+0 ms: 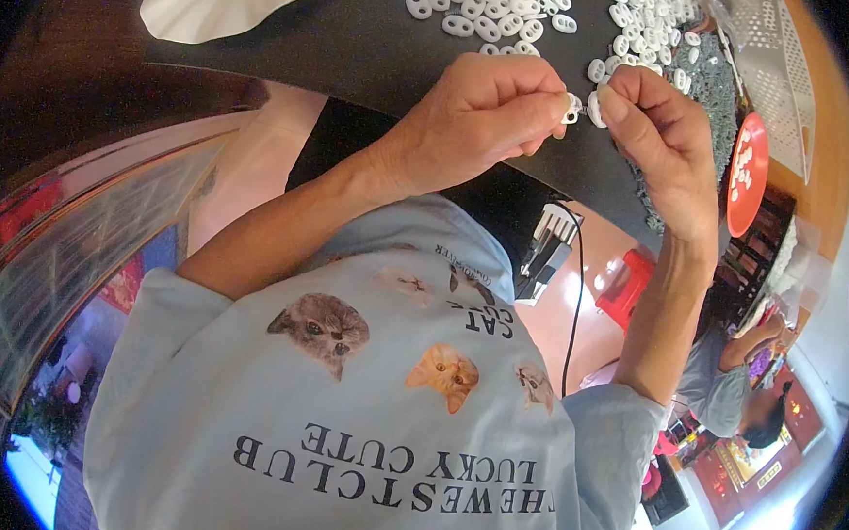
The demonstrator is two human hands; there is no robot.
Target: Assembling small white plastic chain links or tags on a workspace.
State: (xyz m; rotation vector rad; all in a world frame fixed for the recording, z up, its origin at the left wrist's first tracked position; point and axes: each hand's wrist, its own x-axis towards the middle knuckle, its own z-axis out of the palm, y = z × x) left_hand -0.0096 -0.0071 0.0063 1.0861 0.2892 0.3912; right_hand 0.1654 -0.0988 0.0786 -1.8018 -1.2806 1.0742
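Note:
My left hand [487, 118] is closed, pinching a small white plastic piece [572, 110] with a hole in it between thumb and forefinger. Just to its right, my right hand [663, 148] grips a white oval plastic piece [594, 109] by thumb and fingertips. The two pieces are held close together over the near edge of the dark tabletop [360, 52]. Fingers hide part of each piece, and I cannot tell whether they touch. Beyond my hands lies a heap of white oval two-holed pieces [489, 2].
A second heap of white pieces [643, 31] lies at the far right, beside a grey shaggy mat [712, 88]. A white scalloped dish [222, 0] sits far left. Rightward are a red plate [747, 202] with small white bits, a perforated white basket [790, 83] and another person [714, 385].

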